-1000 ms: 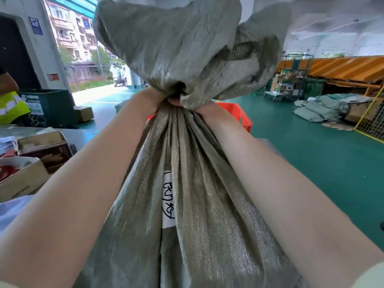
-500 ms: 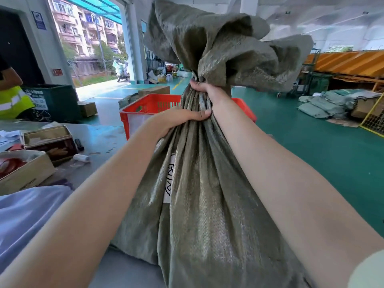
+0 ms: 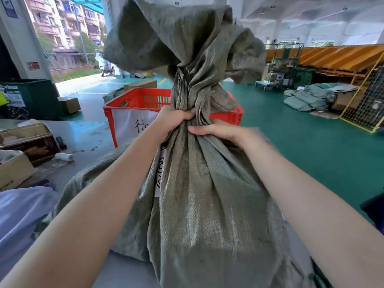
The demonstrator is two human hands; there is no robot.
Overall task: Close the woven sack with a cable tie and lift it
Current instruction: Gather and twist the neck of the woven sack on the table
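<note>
A full grey-green woven sack (image 3: 207,204) stands upright in front of me on the grey table (image 3: 87,134). Its top is gathered into a twisted neck (image 3: 191,88), and loose fabric flares above it. My left hand (image 3: 172,118) is clenched around the neck from the left. My right hand (image 3: 216,132) lies on the gathered cloth just below, fingers pointing left and pressed against the sack. A white label with dark writing (image 3: 161,169) runs down the sack's front. No cable tie is visible.
A red plastic crate (image 3: 133,102) with a white sign stands behind the sack. Open cardboard boxes (image 3: 27,140) and a small white roll (image 3: 63,156) lie on the table at left. Green floor, stacked sacks (image 3: 307,96) and a yellow wire cage (image 3: 365,104) are to the right.
Both hands have slid down the neck, so more twisted fabric shows above them. The right hand dropped from the top of the neck to below the left hand. The view has tilted downward.
</note>
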